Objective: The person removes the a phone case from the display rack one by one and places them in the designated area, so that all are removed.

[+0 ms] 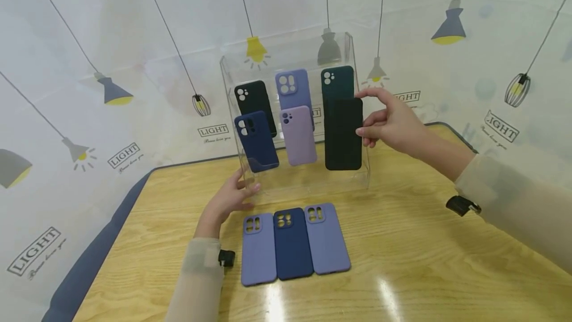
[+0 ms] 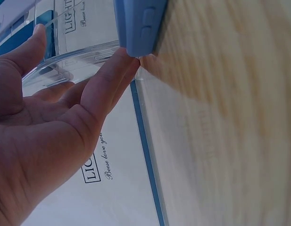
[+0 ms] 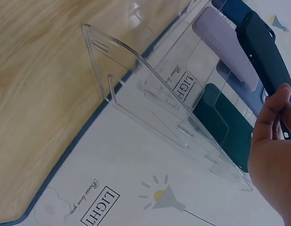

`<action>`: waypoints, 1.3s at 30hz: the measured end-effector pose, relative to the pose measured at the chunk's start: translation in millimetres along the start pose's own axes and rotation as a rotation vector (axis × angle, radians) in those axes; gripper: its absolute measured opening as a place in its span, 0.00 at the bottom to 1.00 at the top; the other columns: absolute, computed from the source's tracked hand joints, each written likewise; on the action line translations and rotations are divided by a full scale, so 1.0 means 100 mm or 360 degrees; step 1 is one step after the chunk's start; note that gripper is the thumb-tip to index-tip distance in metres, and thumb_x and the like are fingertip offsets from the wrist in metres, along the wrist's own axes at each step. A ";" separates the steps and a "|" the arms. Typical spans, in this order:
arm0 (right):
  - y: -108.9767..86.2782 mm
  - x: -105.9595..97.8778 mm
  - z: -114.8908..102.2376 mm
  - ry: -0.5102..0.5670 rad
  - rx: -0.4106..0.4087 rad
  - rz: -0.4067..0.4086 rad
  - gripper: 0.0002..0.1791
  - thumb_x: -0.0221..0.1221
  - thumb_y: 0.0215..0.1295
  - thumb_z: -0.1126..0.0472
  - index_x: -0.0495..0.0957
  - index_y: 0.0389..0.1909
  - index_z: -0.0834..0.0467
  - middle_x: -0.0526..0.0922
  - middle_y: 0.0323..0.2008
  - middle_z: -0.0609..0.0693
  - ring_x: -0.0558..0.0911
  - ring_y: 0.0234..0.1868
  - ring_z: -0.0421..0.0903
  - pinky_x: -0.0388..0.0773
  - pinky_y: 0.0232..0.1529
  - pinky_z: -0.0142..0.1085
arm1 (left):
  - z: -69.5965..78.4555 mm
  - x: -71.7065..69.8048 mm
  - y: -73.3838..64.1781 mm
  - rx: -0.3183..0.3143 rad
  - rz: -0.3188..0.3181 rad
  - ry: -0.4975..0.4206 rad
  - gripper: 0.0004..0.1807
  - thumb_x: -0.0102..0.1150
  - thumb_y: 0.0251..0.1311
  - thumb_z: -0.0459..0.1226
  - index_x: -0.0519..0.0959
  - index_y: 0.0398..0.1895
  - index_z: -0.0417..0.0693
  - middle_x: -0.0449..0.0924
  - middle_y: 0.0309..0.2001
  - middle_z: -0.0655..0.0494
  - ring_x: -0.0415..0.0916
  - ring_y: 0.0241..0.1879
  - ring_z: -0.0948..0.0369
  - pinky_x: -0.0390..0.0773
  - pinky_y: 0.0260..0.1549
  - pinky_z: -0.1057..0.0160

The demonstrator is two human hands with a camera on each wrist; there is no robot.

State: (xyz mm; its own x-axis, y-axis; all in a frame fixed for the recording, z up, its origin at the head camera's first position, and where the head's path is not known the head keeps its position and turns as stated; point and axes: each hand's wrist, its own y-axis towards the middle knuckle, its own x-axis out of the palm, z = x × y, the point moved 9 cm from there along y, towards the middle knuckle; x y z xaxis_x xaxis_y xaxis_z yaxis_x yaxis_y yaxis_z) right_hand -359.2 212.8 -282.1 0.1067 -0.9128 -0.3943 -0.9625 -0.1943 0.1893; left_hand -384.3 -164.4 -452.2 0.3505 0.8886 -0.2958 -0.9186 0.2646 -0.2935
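Note:
My right hand (image 1: 393, 120) pinches a black phone case (image 1: 343, 135) by its right side, thumb on the near face. The case is upright and overlaps a dark green phone case (image 1: 337, 82) on the clear acrylic display stand (image 1: 353, 48). In the right wrist view the held case (image 3: 265, 52) tilts away from the stand (image 3: 150, 70). At the stand's lower left corner my left hand (image 1: 228, 195) rests with its fingers extended along the edge. In the left wrist view, the thumb of the left hand (image 2: 55, 136) stands apart from the fingers.
The stand also carries a black case (image 1: 263, 94), a periwinkle case (image 1: 297, 91), a navy case (image 1: 255, 143) and a lilac case (image 1: 298, 135). On the wooden table (image 1: 424, 252) lie a navy case (image 1: 293, 252) and two periwinkle cases (image 1: 259, 257) side by side. Printed cloth hangs behind.

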 end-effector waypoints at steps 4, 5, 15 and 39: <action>-0.06 0.04 0.06 -0.0018 0.0047 -0.0030 0.40 0.67 0.70 0.71 0.62 0.76 0.46 0.89 0.31 0.56 0.87 0.30 0.60 0.91 0.37 0.41 | 0.01 0.00 -0.01 -0.0001 -0.0015 0.0004 0.48 0.58 0.80 0.42 0.38 0.89 0.63 0.53 0.85 0.36 0.69 0.77 0.39 0.84 0.65 0.43; -0.07 0.06 0.07 -0.0020 0.0056 -0.0040 0.40 0.67 0.70 0.71 0.62 0.76 0.46 0.90 0.31 0.56 0.87 0.30 0.60 0.91 0.37 0.41 | 0.01 0.00 -0.01 -0.0003 -0.0016 0.0003 0.48 0.58 0.80 0.42 0.38 0.89 0.64 0.53 0.85 0.36 0.68 0.77 0.39 0.84 0.65 0.43; -0.17 0.18 0.34 0.0097 0.0161 -0.0156 0.40 0.67 0.70 0.72 0.61 0.77 0.48 0.88 0.29 0.58 0.86 0.27 0.56 0.91 0.37 0.43 | 0.02 0.00 -0.01 0.0003 -0.0022 0.0004 0.48 0.57 0.80 0.43 0.37 0.89 0.65 0.52 0.85 0.36 0.68 0.77 0.39 0.83 0.65 0.43; -0.65 0.65 1.00 0.0219 0.0411 -0.0501 0.45 0.68 0.67 0.71 0.55 0.80 0.57 0.85 0.25 0.56 0.83 0.26 0.48 0.86 0.30 0.40 | 0.01 0.00 -0.01 -0.0003 -0.0019 -0.0002 0.48 0.58 0.79 0.43 0.38 0.89 0.63 0.51 0.85 0.36 0.68 0.77 0.39 0.82 0.66 0.42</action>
State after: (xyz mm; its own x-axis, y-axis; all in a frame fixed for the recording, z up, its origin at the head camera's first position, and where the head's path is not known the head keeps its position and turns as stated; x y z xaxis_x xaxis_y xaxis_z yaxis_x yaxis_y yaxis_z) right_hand -314.7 202.6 -409.9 0.4209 -0.8661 -0.2698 -0.9065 -0.3909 -0.1595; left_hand -383.8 -164.0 -451.3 0.3615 0.8857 -0.2912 -0.9139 0.2747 -0.2989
